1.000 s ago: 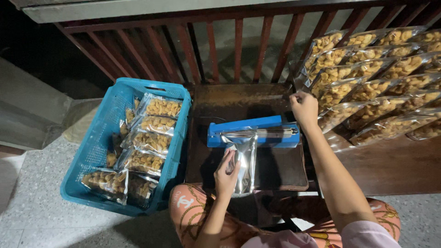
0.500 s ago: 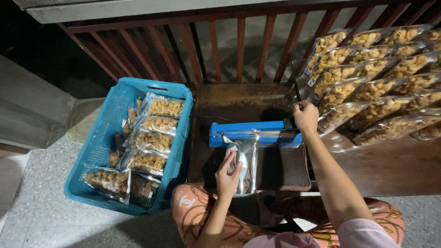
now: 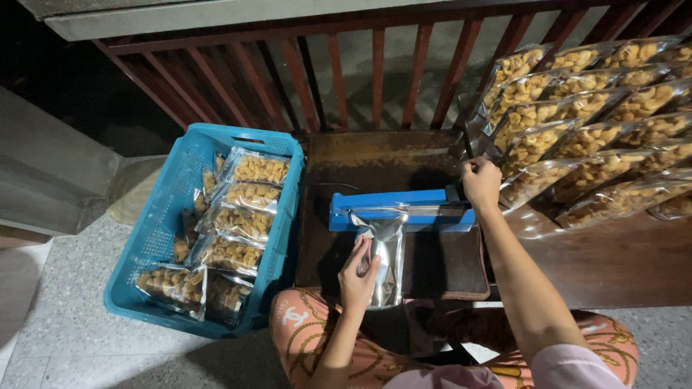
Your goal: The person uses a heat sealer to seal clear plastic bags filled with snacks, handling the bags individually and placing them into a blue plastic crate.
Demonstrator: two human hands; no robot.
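Note:
My left hand [image 3: 358, 276] holds a shiny silver pouch [image 3: 388, 252] by its lower part, the pouch's top edge tucked under the arm of a blue heat sealer [image 3: 401, 209]. My right hand [image 3: 481, 184] grips the sealer's handle at its right end and presses the arm down. The sealer sits on a dark wooden table [image 3: 375, 162] right in front of me.
A blue plastic crate [image 3: 167, 216] on the left holds several clear bags of snacks [image 3: 238, 223]. Rows of filled snack bags [image 3: 577, 122] lie on a brown table [image 3: 613, 266] at the right. A red-brown wooden railing [image 3: 324, 65] runs behind. My patterned trousers [image 3: 303, 338] show below.
My right hand has come down onto the sealer's handle and the arm is now closed on the pouch's top. The left hand stays on the pouch.

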